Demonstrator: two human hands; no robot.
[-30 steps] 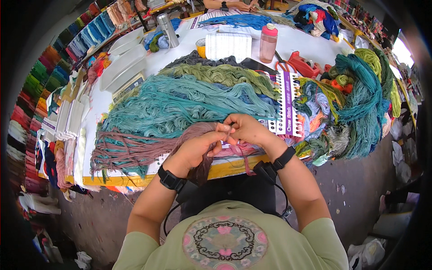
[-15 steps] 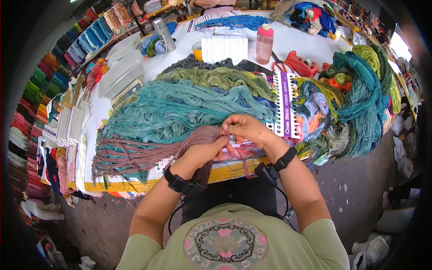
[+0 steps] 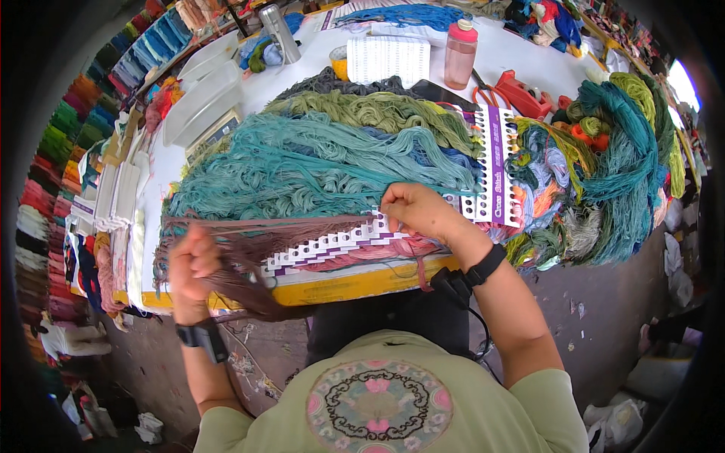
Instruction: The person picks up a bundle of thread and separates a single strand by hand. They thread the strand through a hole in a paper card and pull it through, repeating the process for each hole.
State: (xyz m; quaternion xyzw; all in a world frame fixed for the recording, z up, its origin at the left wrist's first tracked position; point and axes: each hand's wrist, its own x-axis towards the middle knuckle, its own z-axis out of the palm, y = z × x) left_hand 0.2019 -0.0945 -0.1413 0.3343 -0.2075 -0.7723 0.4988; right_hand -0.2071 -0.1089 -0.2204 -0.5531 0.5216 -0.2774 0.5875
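My left hand [image 3: 195, 264], a little blurred, is closed with mauve embroidery thread [image 3: 249, 260] running from it. The strands are drawn out rightward along the front of the table, and the loose part sags over its edge. At the other end my right hand [image 3: 423, 214] is closed in a pinch on the strands, beside the punched cards. Beneath the thread lie several white punched thread cards [image 3: 332, 245] with purple stripes, fanned in a row. A pink thread bundle [image 3: 377, 253] rests in front of them. Teal thread skeins [image 3: 302, 162] spread just behind.
Olive skeins [image 3: 370, 109] lie farther back. A punched card [image 3: 496, 162] and a tangled multicoloured thread heap [image 3: 604, 174] are at right. A pink-capped bottle [image 3: 461, 54], steel flask [image 3: 279, 34], red tool [image 3: 522, 94] and clear plastic trays [image 3: 200, 106] stand beyond.
My left hand has swung far left from beside my right hand, drawing the mauve strands out and uncovering the fanned cards. My right hand has moved only slightly.
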